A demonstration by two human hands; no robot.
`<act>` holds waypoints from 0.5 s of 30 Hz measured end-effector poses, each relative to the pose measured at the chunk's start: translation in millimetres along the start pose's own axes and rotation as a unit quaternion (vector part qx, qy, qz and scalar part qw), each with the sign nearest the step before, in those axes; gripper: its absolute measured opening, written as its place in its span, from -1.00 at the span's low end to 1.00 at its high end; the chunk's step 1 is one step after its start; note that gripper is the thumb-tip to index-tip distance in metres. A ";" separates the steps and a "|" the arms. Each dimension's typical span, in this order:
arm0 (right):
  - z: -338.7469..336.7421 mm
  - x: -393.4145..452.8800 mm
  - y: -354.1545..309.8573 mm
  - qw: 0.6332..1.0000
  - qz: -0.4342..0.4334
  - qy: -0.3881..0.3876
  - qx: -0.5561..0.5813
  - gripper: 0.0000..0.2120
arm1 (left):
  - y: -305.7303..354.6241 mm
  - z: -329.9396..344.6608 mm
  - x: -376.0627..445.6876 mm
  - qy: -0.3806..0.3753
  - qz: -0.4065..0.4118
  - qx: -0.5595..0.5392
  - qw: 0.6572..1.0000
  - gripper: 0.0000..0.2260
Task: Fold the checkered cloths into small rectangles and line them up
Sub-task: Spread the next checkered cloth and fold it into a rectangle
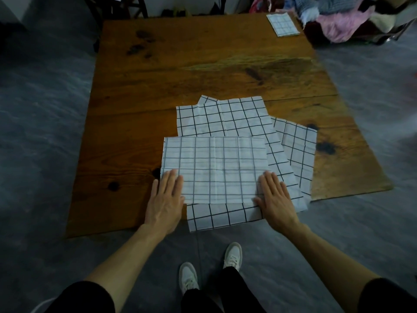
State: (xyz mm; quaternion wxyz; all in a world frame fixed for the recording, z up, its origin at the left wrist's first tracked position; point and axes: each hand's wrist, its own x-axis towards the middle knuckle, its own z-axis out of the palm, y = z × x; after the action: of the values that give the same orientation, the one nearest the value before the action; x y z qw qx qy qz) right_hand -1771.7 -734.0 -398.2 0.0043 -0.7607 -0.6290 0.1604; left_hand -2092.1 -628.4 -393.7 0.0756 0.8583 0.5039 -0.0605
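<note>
A white cloth with a black grid, folded once into a wide rectangle [214, 168], lies on top of a loose pile of unfolded checkered cloths [228, 116] near the front of the wooden table [158, 75]. My left hand [165, 199] presses flat on the folded cloth's near left corner, partly on the wood. My right hand [276, 199] lies flat on its near right corner. The fingers of both hands are straight. One small folded checkered cloth [282, 24] sits at the table's far right corner.
The pile's lowest cloth [221, 216] hangs over the table's front edge. A heap of mixed clothing [352, 21] lies beyond the far right corner. Dark chair legs [117, 7] stand behind the table. My feet in white shoes [212, 267] are on the grey floor.
</note>
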 end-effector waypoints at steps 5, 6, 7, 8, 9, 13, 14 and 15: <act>-3.4 -1.2 -41.1 0.996 -0.026 0.057 0.059 -0.22 | 28.2 -13.8 5.7 0.043 0.018 -0.035 0.998 -0.38; -2.4 0.7 -53.3 0.994 -0.045 0.066 0.069 -0.29 | 36.5 -15.4 7.8 0.047 0.032 -0.041 0.998 -0.42; -0.8 2.7 -64.5 0.993 -0.062 0.066 0.077 -0.37 | 44.4 -16.0 9.9 0.042 0.043 -0.043 0.997 -0.44; 1.5 4.2 -74.1 0.992 -0.075 0.059 0.082 -0.43 | 50.9 -15.8 11.4 0.030 0.051 -0.042 0.997 -0.45; 4.6 5.3 -80.8 0.992 -0.081 0.050 0.084 -0.44 | 54.9 -15.3 12.1 0.015 0.055 -0.036 0.998 -0.44; 11.5 2.2 -72.7 0.995 -0.067 0.032 0.067 -0.35 | 45.9 -14.7 7.7 -0.011 0.042 -0.014 0.999 -0.32; 9.2 0.2 -65.4 0.995 -0.057 0.034 0.068 -0.33 | 39.5 -15.4 5.1 -0.011 0.035 -0.017 0.999 -0.30; 6.2 -1.9 -57.2 0.996 -0.042 0.041 0.071 -0.32 | 32.0 -15.5 1.9 -0.012 0.028 -0.022 0.999 -0.29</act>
State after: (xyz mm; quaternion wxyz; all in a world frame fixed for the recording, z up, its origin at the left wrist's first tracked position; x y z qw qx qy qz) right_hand -1828.2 -725.1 -391.6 0.0905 -0.7372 -0.6469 0.1729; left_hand -2062.8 -639.2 -376.6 0.1017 0.8692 0.4803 -0.0578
